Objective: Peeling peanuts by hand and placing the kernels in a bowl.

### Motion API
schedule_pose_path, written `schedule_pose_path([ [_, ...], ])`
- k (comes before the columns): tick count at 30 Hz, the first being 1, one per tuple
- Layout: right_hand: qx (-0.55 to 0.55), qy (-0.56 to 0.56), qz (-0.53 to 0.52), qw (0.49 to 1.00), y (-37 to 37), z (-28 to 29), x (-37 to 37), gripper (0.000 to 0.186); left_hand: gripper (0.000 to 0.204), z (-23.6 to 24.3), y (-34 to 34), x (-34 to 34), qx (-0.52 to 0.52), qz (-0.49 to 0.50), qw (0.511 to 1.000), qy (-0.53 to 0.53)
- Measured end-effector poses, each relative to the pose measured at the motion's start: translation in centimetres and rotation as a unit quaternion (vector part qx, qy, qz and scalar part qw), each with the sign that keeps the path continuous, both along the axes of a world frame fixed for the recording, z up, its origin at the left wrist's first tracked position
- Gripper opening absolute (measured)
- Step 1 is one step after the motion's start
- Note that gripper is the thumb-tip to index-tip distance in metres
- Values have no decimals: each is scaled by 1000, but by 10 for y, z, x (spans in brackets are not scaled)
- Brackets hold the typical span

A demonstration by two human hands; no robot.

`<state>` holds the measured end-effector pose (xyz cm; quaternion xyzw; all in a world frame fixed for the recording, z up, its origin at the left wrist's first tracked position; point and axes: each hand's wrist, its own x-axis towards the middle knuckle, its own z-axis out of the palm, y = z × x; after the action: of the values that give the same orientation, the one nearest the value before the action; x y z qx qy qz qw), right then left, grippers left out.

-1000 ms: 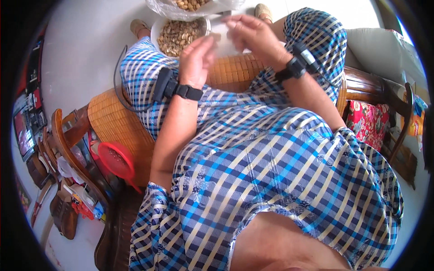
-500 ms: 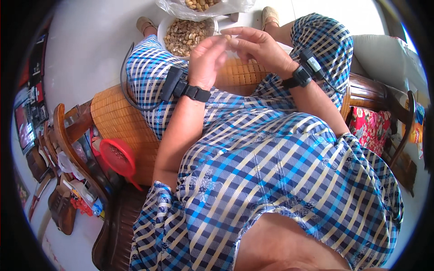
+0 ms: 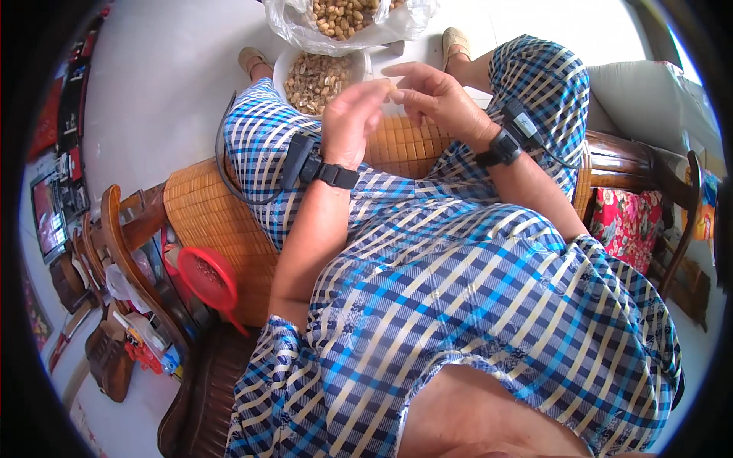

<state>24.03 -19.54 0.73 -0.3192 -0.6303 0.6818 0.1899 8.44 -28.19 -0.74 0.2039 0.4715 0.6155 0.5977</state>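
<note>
My left hand point(image 3: 353, 122) and my right hand point(image 3: 444, 98) meet over my lap, fingertips together. Between them is pinched a small tan peanut point(image 3: 394, 88), mostly covered by the fingers. My right index finger is raised and bent above it. Just beyond my hands stands a white tub point(image 3: 365, 67) holding many broken peanut shells point(image 3: 317, 81). Farther off, a clear plastic bag point(image 3: 286, 24) holds unshelled peanuts point(image 3: 345, 18). To my left, a red plastic strainer point(image 3: 229, 263) contains small reddish-brown kernels point(image 3: 208, 273).
I sit on a wooden seat with a woven bamboo mat point(image 3: 206, 202). A dark cable point(image 3: 223, 145) loops from my left wrist device. A floral red cloth point(image 3: 628, 225) lies at right, below the wooden armrest point(image 3: 622, 159). Assorted items point(image 3: 145, 351) lie at far left.
The whole view has shifted, so the bag and tub appear lower and more of the bag's peanuts show. My hands stay together, with the left fingers slightly moved.
</note>
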Motion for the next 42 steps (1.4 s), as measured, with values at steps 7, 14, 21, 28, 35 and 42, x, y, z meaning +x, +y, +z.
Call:
schedule_pose_path([
  [7, -57, 12, -30, 998, 5, -8, 3, 17, 21, 2, 0, 3, 13, 2, 1000, 12],
  [14, -40, 30, -43, 998, 5, -3, 1, 18, 20, 3, 2, 5, 5, 13, 999, 29],
  [21, -73, 26, -30, 997, 6, -5, 5, 18, 18, 7, 3, 9, -10, 34, 998, 59],
  [28, -8, 48, -47, 998, -2, -7, 3, 14, 19, -1, -2, 5, -54, 5, 998, 36],
  [35, 53, 8, -51, 997, -3, -4, 4, 16, 22, 5, -1, 7, -33, 1, 999, 39],
  [42, 88, -11, -28, 996, 1, -11, 4, 16, 21, 6, -1, 6, -40, -21, 996, 72],
])
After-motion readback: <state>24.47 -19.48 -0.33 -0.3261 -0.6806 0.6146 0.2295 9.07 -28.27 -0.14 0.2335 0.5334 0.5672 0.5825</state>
